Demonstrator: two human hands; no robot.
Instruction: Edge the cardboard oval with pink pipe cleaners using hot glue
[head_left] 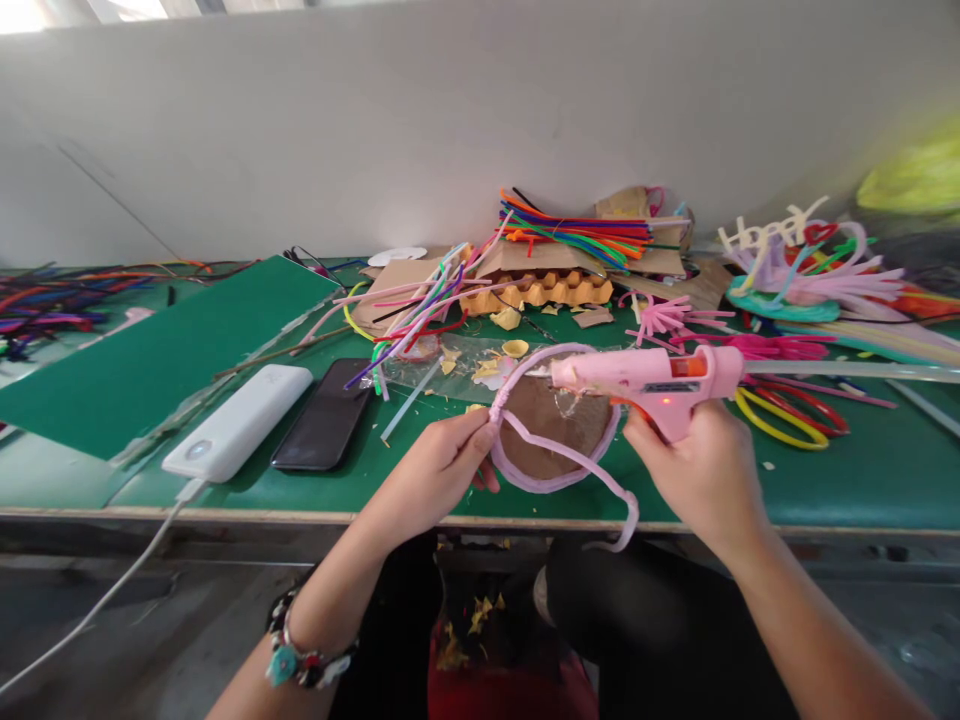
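Observation:
My left hand (459,450) pinches the left edge of a round brown cardboard disc (551,432), whose rim is wrapped in lilac pipe cleaner (541,486). From the pinch, a loose pipe cleaner tail runs across the disc and hangs past the table edge, its end curled. My right hand (705,465) is wrapped round the handle of a pink glue gun (637,375), which points left. Its nozzle is over the upper part of the disc; whether it touches the rim I cannot tell. A small light glows on the gun, and a clear glue stick (847,371) sticks out behind.
A white power bank (240,420) with a cable and a black phone (322,415) lie on the left. Behind are an egg carton (551,291), bundled pipe cleaners (577,235) and a green sheet (172,350). Pipe cleaner pieces (817,270) crowd the right, near the wall (420,130).

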